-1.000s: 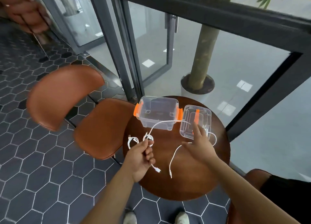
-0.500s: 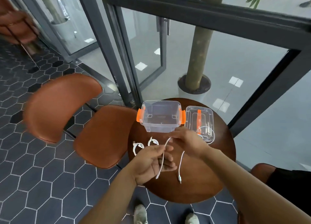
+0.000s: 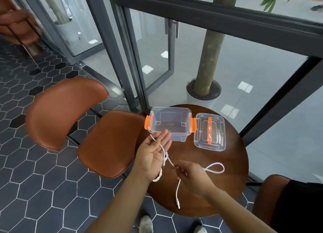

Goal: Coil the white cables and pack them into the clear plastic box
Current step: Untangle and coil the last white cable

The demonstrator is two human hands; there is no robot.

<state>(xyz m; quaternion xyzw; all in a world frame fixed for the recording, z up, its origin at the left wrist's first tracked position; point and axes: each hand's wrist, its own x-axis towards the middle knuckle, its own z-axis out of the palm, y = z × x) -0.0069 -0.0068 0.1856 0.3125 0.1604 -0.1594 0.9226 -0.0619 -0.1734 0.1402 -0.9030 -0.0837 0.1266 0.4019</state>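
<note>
A clear plastic box [image 3: 170, 123] with orange latches stands open at the far side of a round dark wooden table [image 3: 230, 185]. Its clear lid [image 3: 209, 134] with an orange handle lies right of it. My left hand [image 3: 153, 155] is held palm up in front of the box, fingers spread, with a white cable [image 3: 163, 150] looped over it. My right hand [image 3: 192, 178] pinches the same cable just right of the left palm. The cable's loose loop [image 3: 215, 168] lies on the table, and its plug end [image 3: 178, 204] hangs below my right hand.
A brown leather chair [image 3: 70, 110] stands left of the table, its seat touching the table's edge. Another brown seat [image 3: 269, 197] is at the lower right. A potted tree trunk [image 3: 206, 63] stands behind dark-framed glass doors. My shoes [image 3: 146, 224] show below.
My left hand has turned palm up with the cable wound over it, and has risen toward the box. My right hand has drawn back toward me and now pinches the cable.
</note>
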